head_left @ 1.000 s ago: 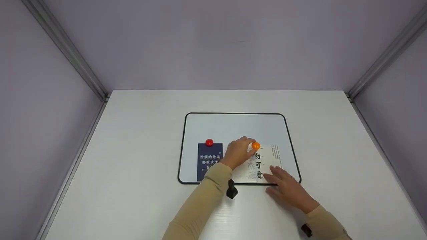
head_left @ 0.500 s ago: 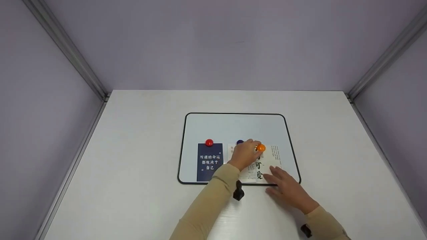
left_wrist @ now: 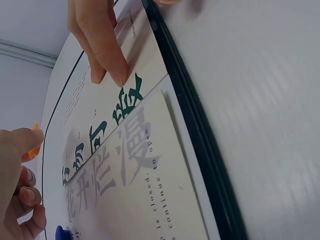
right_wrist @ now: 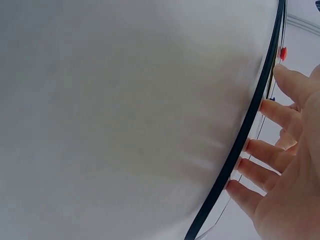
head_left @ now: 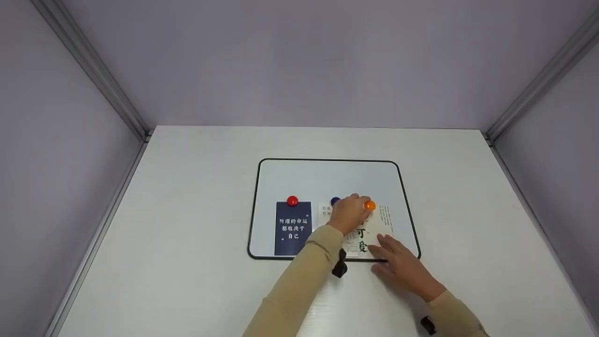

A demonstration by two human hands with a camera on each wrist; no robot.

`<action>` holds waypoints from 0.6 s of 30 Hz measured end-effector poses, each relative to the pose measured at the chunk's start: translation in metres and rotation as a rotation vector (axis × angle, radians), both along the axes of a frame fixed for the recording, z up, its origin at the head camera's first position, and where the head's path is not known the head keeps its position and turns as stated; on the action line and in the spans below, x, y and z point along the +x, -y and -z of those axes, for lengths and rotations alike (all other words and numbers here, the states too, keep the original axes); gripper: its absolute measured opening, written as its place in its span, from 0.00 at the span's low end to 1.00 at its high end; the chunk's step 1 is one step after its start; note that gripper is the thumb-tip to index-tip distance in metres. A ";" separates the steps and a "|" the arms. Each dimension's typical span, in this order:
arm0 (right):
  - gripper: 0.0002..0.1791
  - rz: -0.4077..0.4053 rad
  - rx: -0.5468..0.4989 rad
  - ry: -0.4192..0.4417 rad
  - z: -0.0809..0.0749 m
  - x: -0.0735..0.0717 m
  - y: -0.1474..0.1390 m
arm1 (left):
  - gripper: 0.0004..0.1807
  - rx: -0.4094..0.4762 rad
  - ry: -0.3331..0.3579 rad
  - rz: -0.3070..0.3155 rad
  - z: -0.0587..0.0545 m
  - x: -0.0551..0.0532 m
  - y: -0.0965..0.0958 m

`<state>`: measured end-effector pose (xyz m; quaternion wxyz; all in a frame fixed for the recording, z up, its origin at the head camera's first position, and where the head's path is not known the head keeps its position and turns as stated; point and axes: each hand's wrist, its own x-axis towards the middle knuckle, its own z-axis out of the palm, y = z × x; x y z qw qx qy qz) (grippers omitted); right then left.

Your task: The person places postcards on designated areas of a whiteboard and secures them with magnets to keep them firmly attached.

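Note:
My left hand (head_left: 348, 214) pinches a round orange magnet (head_left: 369, 206) at the upper edge of the right-hand cream card (head_left: 383, 224). In the left wrist view only a sliver of the orange magnet (left_wrist: 34, 152) shows behind the thumb. My right hand (head_left: 400, 262) rests with fingers extended on that card's lower part and the board's front edge. A blue magnet (head_left: 335, 201), partly covered by my left hand, is at the top of the middle card (head_left: 324, 216). At left, a red magnet (head_left: 292, 201) sits at the top of a dark blue card (head_left: 293, 243).
The cards lie side by side on a whiteboard (head_left: 327, 180) with a dark frame. It lies flat on a white table (head_left: 201, 210). Pale panel walls (head_left: 309, 61) stand behind the table and on both sides.
My left hand has moved right with the orange magnet, from over the middle card to the top of the right card. This uncovers the blue magnet. My right hand has stayed in place.

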<state>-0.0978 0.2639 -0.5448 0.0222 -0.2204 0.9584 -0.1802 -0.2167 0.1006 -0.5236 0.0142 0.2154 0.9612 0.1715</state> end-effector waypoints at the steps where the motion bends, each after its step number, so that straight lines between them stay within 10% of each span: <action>1: 0.25 0.005 0.002 0.010 0.000 0.000 0.000 | 0.19 -0.004 0.001 -0.002 0.000 0.000 -0.001; 18: 0.26 0.040 0.013 0.087 -0.001 -0.001 0.001 | 0.17 -0.047 -0.022 -0.052 0.015 -0.001 -0.016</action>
